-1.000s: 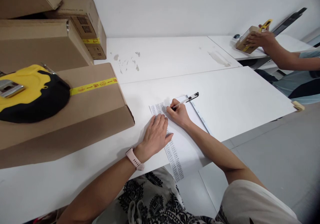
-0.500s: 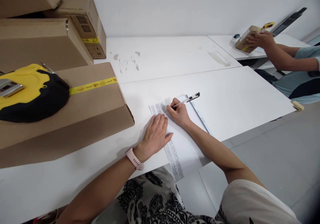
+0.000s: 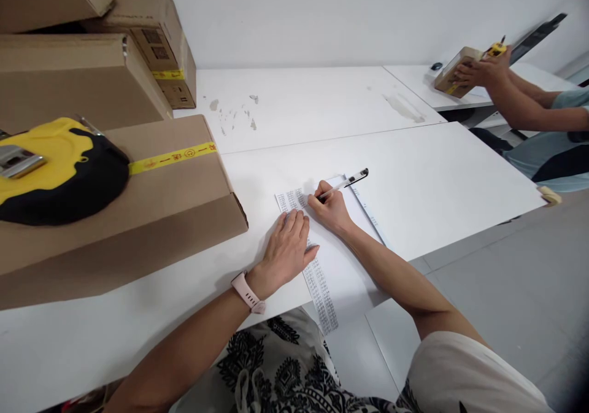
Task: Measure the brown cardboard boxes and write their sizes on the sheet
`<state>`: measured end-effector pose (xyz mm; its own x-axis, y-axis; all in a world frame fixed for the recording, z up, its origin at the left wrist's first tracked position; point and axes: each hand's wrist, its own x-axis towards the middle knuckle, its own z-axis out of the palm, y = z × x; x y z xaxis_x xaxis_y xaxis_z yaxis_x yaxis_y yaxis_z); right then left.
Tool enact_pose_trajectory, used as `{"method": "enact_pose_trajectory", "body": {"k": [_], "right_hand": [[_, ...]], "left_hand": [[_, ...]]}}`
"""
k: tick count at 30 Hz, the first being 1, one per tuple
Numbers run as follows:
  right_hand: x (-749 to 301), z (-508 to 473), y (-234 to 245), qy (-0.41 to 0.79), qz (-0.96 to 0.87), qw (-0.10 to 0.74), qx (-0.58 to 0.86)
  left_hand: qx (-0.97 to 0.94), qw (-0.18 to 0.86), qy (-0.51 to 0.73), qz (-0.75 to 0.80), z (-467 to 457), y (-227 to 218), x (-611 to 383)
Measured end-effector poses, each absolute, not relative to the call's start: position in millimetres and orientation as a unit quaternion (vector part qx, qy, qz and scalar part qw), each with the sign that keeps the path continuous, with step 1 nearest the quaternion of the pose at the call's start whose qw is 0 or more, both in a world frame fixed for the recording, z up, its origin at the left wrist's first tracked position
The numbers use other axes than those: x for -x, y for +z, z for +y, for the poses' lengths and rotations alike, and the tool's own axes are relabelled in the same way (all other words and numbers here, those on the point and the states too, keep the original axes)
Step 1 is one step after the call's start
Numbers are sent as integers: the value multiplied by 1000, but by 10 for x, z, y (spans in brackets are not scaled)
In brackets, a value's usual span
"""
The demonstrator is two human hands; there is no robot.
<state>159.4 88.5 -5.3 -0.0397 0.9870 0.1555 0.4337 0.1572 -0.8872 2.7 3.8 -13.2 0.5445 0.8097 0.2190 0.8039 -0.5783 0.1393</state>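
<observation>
A sheet of paper (image 3: 340,266) with columns of small handwriting along its left side lies on the white table (image 3: 414,180), its lower end past the front edge. My left hand (image 3: 288,247) rests flat on the paper, thumb apart from the fingers, a pink band on the wrist. Just to its right, my right hand (image 3: 331,207) is closed around a pen (image 3: 347,181) with a clear barrel and black cap end. The pen's tip sits beside the top of the written columns, partly hidden by the fingers. Blue-edged paper (image 3: 368,210) shows beneath on the right.
On the left, a cardboard box (image 3: 138,204) with yellow tape carries a large yellow-black tape measure (image 3: 59,167). More boxes (image 3: 151,32) are stacked behind it. At the far right a co-worker's hands (image 3: 483,72) hold a small box (image 3: 455,75) and a yellow tool (image 3: 497,49).
My hands, the pen and the paper look almost unmoved. On the right, the co-worker's hand and yellow tool have shifted slightly and turned more upright.
</observation>
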Motion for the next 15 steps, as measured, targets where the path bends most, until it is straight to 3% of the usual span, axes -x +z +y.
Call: {"method": "enact_pose_trajectory", "body": {"k": [15], "right_hand": [[-1593, 890, -67, 330, -636, 414, 561]], "left_hand": [[-879, 28, 142, 455, 39, -158, -21]]}}
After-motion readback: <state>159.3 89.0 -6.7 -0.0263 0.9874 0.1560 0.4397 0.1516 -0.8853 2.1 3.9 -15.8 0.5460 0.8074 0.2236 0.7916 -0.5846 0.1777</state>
